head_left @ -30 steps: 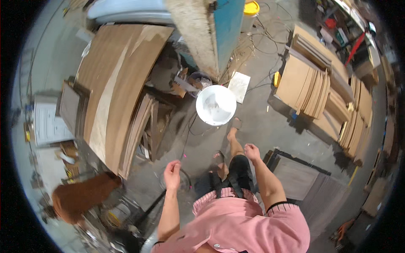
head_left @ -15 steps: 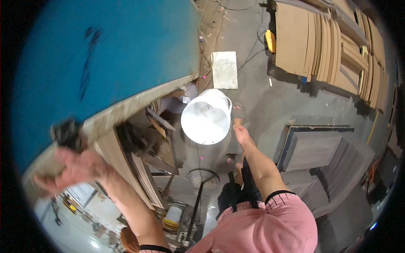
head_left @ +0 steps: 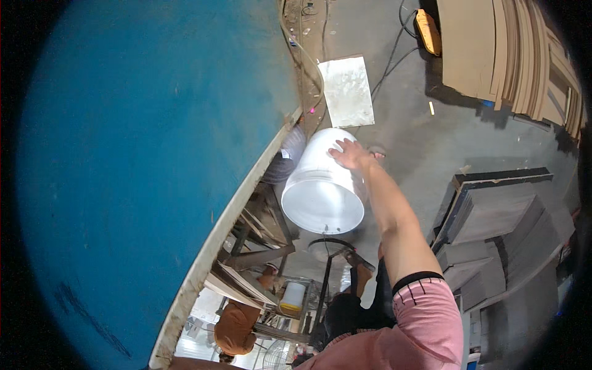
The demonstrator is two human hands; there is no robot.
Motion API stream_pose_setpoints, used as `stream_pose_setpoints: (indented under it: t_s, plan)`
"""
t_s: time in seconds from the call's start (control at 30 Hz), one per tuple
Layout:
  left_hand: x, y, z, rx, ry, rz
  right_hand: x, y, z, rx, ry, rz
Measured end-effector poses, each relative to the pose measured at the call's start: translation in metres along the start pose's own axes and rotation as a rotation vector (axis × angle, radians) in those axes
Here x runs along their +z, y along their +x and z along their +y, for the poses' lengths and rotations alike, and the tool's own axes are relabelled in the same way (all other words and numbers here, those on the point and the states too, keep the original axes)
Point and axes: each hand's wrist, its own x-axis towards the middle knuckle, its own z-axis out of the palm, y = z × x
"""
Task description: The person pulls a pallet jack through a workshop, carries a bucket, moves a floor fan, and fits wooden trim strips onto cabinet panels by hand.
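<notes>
Blue panel [head_left: 142,160]: a big blue board with a pale edge fills the left half of the view and runs down to the lower left.
Left hand: not in view, so I cannot tell its state.
Person in orange [head_left: 237,320]: a co-worker low in the view, below the panel's edge, near a small white and yellow tub [head_left: 292,297].
Bucket [head_left: 324,185]: a white plastic bucket at mid view, tilted with its open mouth toward the camera, just right of the panel's edge and above the grey floor [head_left: 419,142].
Right hand [head_left: 350,154]: open, fingers spread flat on the bucket's upper outer wall, touching it; the bare forearm leads down to a pink sleeve.
Sheet [head_left: 348,91]: a pale flat sheet on the floor just beyond the bucket.
Boards [head_left: 493,49]: brown boards stacked at the top right.
Grey panels [head_left: 505,216]: stacked on the floor at the right, well apart from the bucket.
</notes>
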Motion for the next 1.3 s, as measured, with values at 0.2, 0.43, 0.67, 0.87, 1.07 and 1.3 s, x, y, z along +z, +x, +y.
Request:
stream_pose_setpoints:
  t_s: [0.2, 0.43, 0.67, 0.87, 1.07, 1.3]
  plan:
    - [0.003, 0.0, 0.005, -0.017, 0.088, 0.047, -0.001, -0.016, -0.001, -0.039, -0.209, -0.133]
    - [0.003, 0.004, 0.01, -0.088, 0.061, -0.014, 0.043, -0.146, 0.101, -0.178, 0.075, 0.268]
    - [-0.045, 0.03, -0.029, 0.485, 0.276, -0.263, 0.178, -0.194, 0.029, -0.016, 1.256, -0.286]
    - [-0.042, 0.004, -0.025, 0.427, 0.356, -0.279, 0.203, -0.217, -0.023, 0.06, 0.814, -0.317]
    - [-0.042, 0.008, -0.013, 0.192, 0.007, -0.321, 0.183, -0.225, -0.006, -0.016, 0.979, 0.134]
    - [-0.046, 0.021, -0.003, 0.18, 0.072, -0.414, 0.119, -0.37, -0.019, -0.153, 1.113, 0.244]
